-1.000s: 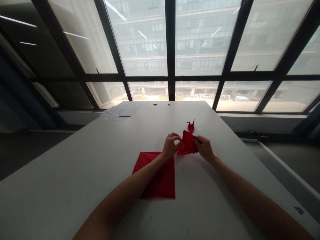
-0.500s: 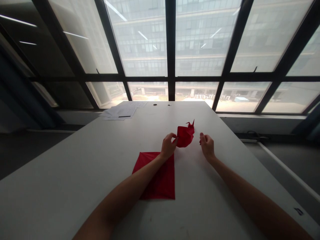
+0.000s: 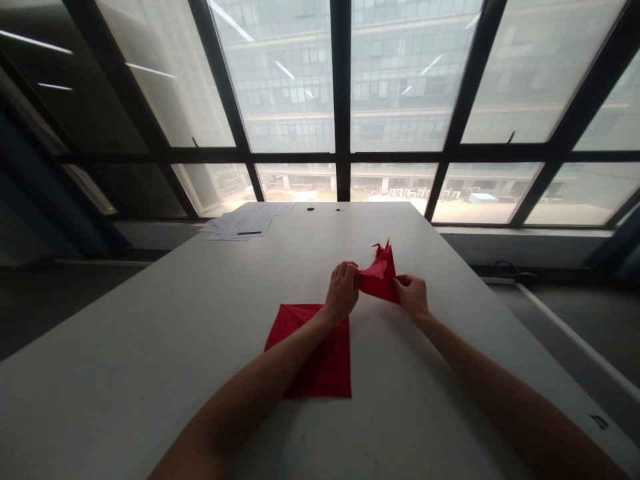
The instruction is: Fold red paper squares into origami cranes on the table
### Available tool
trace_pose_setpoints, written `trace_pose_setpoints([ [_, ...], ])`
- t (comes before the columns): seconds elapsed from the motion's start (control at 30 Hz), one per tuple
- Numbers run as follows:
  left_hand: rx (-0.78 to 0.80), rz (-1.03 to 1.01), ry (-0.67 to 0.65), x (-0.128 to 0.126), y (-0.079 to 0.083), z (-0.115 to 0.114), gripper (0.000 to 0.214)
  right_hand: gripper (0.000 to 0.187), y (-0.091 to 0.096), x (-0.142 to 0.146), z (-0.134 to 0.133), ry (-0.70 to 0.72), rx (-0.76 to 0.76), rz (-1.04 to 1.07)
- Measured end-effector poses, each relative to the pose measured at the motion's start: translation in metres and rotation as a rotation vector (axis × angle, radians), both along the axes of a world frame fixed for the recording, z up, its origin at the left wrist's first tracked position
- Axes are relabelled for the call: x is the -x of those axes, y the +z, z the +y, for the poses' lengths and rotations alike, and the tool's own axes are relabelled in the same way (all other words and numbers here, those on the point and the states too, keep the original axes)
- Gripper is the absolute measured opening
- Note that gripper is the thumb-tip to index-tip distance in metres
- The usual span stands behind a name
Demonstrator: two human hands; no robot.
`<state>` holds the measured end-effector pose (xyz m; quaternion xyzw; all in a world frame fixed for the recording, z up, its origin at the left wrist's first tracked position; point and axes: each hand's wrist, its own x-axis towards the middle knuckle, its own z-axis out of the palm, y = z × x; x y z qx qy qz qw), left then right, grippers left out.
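Observation:
A red sheet of paper (image 3: 379, 288), creased and bent, is held above the white table between my two hands. My left hand (image 3: 343, 288) pinches its left edge, fingers closed. At its right edge my right hand (image 3: 412, 292) grips it between thumb and fingers. Just behind the sheet stands a red origami crane (image 3: 384, 249), its thin points sticking up and its lower part hidden by the sheet. A second red sheet (image 3: 327, 363) lies flat on the table, partly covered by my left forearm.
White papers (image 3: 245, 220) are spread at the table's far left, with a dark pen (image 3: 249, 233) on them. Two small dark round spots sit near the far edge of the white table (image 3: 175, 333). Tall windows (image 3: 395, 80) rise behind it.
My right hand has moved slightly left and taken hold of the red sheet's right edge. The sheet has turned and is stretched between both hands, lower on the right.

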<state>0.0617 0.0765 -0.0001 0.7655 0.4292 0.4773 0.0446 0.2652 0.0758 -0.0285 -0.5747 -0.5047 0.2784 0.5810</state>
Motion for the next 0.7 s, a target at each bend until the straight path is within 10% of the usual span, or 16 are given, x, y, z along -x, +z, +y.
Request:
trace_pose_setpoints([
  [0.7,0.369,-0.442,0.03,0.025,-0.02,0.042,0.015,0.043,-0.001,-0.006,0.009,0.051,-0.053,0.103],
])
